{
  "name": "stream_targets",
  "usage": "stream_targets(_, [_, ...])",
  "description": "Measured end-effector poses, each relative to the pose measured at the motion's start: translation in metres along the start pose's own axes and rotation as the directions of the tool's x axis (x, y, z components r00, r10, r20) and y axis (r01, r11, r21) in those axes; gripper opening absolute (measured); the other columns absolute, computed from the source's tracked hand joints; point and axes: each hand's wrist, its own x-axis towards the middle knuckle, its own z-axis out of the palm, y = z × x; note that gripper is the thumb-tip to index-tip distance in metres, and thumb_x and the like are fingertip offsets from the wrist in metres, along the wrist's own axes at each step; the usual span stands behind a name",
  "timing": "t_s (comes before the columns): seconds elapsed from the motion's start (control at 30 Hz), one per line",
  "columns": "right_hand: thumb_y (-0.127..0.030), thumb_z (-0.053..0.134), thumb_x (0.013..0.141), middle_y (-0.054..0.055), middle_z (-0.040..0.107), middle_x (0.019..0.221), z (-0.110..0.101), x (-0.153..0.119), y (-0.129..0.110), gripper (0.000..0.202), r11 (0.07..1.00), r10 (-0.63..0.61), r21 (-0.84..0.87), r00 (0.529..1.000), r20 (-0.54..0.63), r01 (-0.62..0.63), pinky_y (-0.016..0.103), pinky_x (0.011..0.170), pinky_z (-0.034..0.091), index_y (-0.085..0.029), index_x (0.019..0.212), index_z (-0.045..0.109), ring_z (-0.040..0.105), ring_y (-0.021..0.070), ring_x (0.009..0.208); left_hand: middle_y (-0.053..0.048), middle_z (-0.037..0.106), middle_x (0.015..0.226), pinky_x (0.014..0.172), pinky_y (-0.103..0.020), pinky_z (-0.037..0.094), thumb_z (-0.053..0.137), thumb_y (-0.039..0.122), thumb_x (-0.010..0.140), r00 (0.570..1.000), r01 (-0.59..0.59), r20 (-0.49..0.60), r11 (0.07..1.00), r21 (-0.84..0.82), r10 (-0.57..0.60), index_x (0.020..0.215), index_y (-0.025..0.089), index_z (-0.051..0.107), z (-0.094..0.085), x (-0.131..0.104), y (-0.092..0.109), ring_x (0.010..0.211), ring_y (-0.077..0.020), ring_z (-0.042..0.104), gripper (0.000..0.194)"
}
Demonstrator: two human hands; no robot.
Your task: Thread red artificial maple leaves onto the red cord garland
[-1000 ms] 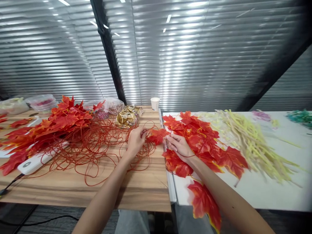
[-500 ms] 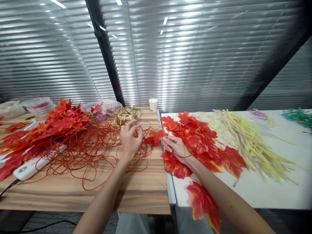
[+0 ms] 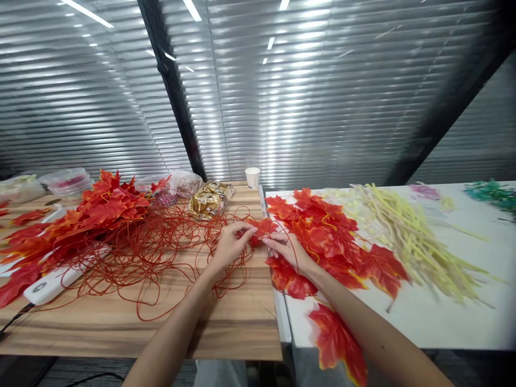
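Note:
My left hand (image 3: pixel 231 243) is closed in a pinch above the wooden table, its fingertips close to those of my right hand. What it pinches is too small to make out. My right hand (image 3: pixel 287 248) pinches the red cord beside a red leaf (image 3: pixel 264 227), and a loop of cord arches over its back. A tangle of red cord (image 3: pixel 161 242) spreads to the left. Under and beyond my right hand lies a pile of red and orange leaves (image 3: pixel 330 236). One more leaf (image 3: pixel 337 339) hangs at the white table's front edge, by my right forearm.
Left on the wooden table (image 3: pixel 242 333) are a leaf pile (image 3: pixel 108 204), a white power strip (image 3: pixel 60 279) and plastic containers (image 3: pixel 68 181). Gold wrappers (image 3: pixel 207 201) and a paper cup (image 3: pixel 252 177) stand behind. Yellow strips (image 3: pixel 415 242) and green tinsel (image 3: pixel 494 194) lie on the white table (image 3: pixel 455 322).
My left hand has come down and to the right, from above the cord tangle to my right hand's fingertips. A cord loop now stands higher over my right hand.

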Motion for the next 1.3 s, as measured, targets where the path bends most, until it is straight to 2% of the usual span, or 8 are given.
stream_targets(0.17, [-0.046, 0.057, 0.075, -0.004, 0.047, 0.049, -0.001, 0.002, 0.009, 0.036, 1.0, 0.007, -0.01, 1.0, 0.007, -0.007, 0.021, 0.047, 0.033, -0.015, 0.058, 0.055, 0.041, 0.0075, 0.047, -0.004, 0.067, 0.08, 0.071, -0.026, 0.047, 0.054, 0.033, 0.078, 0.987, 0.011, -0.16, 1.0, 0.018, -0.008, 0.08, 0.017, 0.065, -0.004, 0.002, -0.005, 0.074, -0.0143, 0.06, 0.02])
stream_targets(0.33, [-0.046, 0.057, 0.075, -0.005, 0.045, 0.047, -0.001, 0.002, 0.012, 0.035, 1.0, 0.023, -0.008, 1.0, 0.01, -0.023, 0.021, 0.046, 0.035, -0.015, 0.058, 0.055, 0.039, 0.0076, 0.045, -0.006, 0.065, 0.088, 0.073, -0.027, 0.047, 0.049, 0.034, 0.081, 0.889, 0.071, -0.453, 0.997, -0.015, -0.07, 0.095, 0.016, 0.06, -0.016, 0.006, -0.013, 0.08, -0.0147, 0.06, 0.025])
stream_targets(0.47, [-0.046, 0.055, 0.076, -0.004, 0.045, 0.046, -0.001, 0.001, 0.01, 0.036, 0.999, 0.003, -0.032, 1.0, 0.006, -0.003, 0.021, 0.046, 0.033, -0.015, 0.057, 0.055, 0.039, 0.0077, 0.045, -0.007, 0.062, 0.094, 0.08, -0.032, 0.045, 0.046, 0.029, 0.083, 0.852, 0.075, -0.522, 0.977, 0.198, 0.041, 0.098, 0.016, 0.057, -0.023, 0.007, -0.018, 0.085, -0.0162, 0.057, 0.023])
stream_targets(0.57, [-0.046, 0.054, 0.077, -0.003, 0.046, 0.046, -0.001, 0.002, 0.011, 0.037, 1.0, -0.003, -0.019, 1.0, -0.012, 0.002, 0.022, 0.047, 0.032, -0.015, 0.058, 0.056, 0.041, 0.008, 0.045, -0.008, 0.06, 0.096, 0.086, -0.037, 0.042, 0.047, 0.023, 0.082, 0.889, -0.011, -0.421, 0.927, 0.374, 0.181, 0.096, 0.016, 0.057, -0.022, 0.006, -0.018, 0.093, -0.0188, 0.053, 0.019])
stream_targets(0.67, [-0.047, 0.053, 0.077, -0.003, 0.046, 0.048, -0.001, 0.004, 0.015, 0.037, 0.999, -0.014, 0.037, 0.999, -0.051, 0.016, 0.022, 0.046, 0.031, -0.015, 0.06, 0.056, 0.04, 0.0078, 0.044, -0.008, 0.06, 0.102, 0.089, -0.035, 0.041, 0.043, 0.016, 0.082, 0.944, -0.239, -0.135, 0.905, 0.352, 0.302, 0.098, 0.017, 0.056, -0.015, 0.003, -0.014, 0.1, -0.0177, 0.052, 0.021])
stream_targets(0.83, [-0.044, 0.055, 0.078, -0.002, 0.05, 0.058, -0.005, 0.006, 0.019, 0.03, 0.984, -0.053, 0.163, 0.989, -0.141, 0.076, 0.022, 0.046, 0.03, -0.016, 0.068, 0.059, 0.037, 0.0063, 0.045, -0.007, 0.061, 0.1, 0.085, -0.031, 0.043, 0.045, 0.02, 0.082, 0.903, -0.375, 0.323, 0.885, 0.275, 0.283, 0.103, 0.019, 0.057, -0.005, -0.004, -0.008, 0.095, -0.0167, 0.055, 0.024])
stream_targets(1.13, [-0.047, 0.055, 0.077, -0.003, 0.047, 0.054, -0.004, 0.005, 0.02, 0.034, 0.987, -0.004, 0.155, 0.988, -0.154, 0.028, 0.022, 0.045, 0.03, -0.015, 0.081, 0.064, 0.036, 0.007, 0.044, -0.012, 0.058, 0.107, 0.091, -0.039, 0.036, 0.051, 0.033, 0.079, 0.979, -0.189, 0.179, 0.736, 0.65, 0.093, 0.117, 0.017, 0.047, -0.006, -0.002, -0.037, 0.101, -0.0235, 0.052, 0.041])
stream_targets(1.3, [-0.046, 0.053, 0.079, -0.003, 0.047, 0.053, -0.003, 0.005, 0.023, 0.033, 0.985, -0.014, 0.17, 0.994, -0.108, 0.032, 0.022, 0.046, 0.032, -0.015, 0.081, 0.062, 0.038, 0.0078, 0.045, -0.012, 0.06, 0.102, 0.091, -0.039, 0.035, 0.037, 0.035, 0.086, 0.989, -0.142, 0.119, 0.734, 0.664, 0.083, 0.113, 0.015, 0.049, -0.005, -0.003, -0.04, 0.099, -0.0219, 0.053, 0.036])
